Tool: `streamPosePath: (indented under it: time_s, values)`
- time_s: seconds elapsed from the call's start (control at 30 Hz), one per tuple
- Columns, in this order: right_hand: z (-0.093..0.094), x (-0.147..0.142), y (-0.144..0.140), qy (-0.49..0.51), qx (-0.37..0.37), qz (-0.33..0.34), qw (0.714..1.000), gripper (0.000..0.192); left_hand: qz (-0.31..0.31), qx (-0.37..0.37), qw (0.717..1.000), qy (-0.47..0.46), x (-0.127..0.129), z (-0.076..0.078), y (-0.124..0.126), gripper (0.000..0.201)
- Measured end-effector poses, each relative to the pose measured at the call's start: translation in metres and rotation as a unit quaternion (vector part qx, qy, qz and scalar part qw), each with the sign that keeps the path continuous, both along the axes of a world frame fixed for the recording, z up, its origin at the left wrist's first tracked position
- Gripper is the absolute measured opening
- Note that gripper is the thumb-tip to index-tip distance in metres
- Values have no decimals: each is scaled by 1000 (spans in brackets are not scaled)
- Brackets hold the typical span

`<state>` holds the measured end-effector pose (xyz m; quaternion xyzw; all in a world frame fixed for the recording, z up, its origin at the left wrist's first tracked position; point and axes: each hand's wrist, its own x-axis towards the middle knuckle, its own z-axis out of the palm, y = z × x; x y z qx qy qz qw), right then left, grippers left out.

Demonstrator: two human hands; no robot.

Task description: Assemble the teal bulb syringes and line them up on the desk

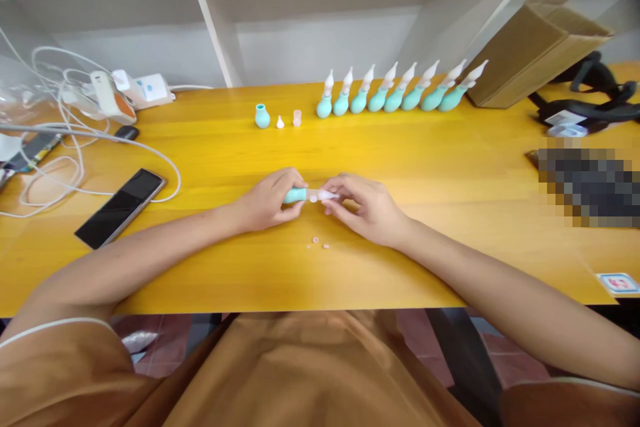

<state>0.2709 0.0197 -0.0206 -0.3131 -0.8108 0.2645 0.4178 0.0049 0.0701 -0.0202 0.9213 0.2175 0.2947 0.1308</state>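
Far off to the left of my left hand lie a phone [121, 206] and a tangle of cables [60, 140] — well apart from the work. My left hand [267, 200] is closed around the teal bulb [295, 195], fingers curled over it, thumb under, the bulb lying sideways just above the table [450, 167]. Just right of it my right hand [365, 207] pinches the clear tip [327, 196] between thumb and fingertips, its base meeting the bulb's neck; I can't tell whether it is fully seated. To do this well, I judge I should keep the bulb steady without squeezing it flat, line the tip up straight with the neck, and press with a small twist — not at an angle. Just near my hands, toward me, lie two tiny pale bits [320, 242]; I should keep my wrists off them. Beyond my hands stand a bare bulb, a loose tip and a small cap [297, 118], and further right a row of finished pieces [400, 95].
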Motion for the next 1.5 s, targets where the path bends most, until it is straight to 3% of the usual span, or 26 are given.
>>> streamPosePath:
  time_s: [0.13,0.23,0.37,0.43,0.53,0.77,0.87,0.97,1.03,1.1,1.2,1.33,1.5]
  values:
    - [-2,-1,3,2,-14,-9,1000,12,35,-5,999,1,1,5,-2,18]
    - [-1,0,6,8,-31,-56,998,23,69,-9,997,-19,2,7,-1,24]
    - [5,3,8,-10,-55,-134,989,37,40,9,998,-38,1,6,0,32]
    - [8,2,8,-22,-62,-126,990,51,6,27,999,-22,0,4,0,34]
    - [15,0,9,-31,-41,-123,991,57,-15,37,999,4,1,1,-2,30]
    - [38,-3,21,-141,-19,-147,979,58,24,-9,998,-65,1,-2,-1,28]
    - [58,-7,40,-195,-13,-134,972,65,40,-62,994,-74,0,-5,3,40]
    - [88,-12,71,-291,68,-173,938,64,97,-150,980,-86,1,-10,12,75]
    - [111,-16,97,-380,137,-231,885,59,139,-199,965,-101,2,-13,18,83]
    - [131,-20,125,-459,166,-264,832,58,151,-226,957,-105,2,-15,23,67]
    - [145,-27,164,-538,177,-266,780,61,120,-236,961,-79,2,-12,22,39]
    - [141,-34,202,-587,167,-257,749,63,105,-229,967,-43,1,-6,16,24]
    - [131,-37,230,-590,142,-252,754,63,99,-222,969,-44,1,-6,16,26]
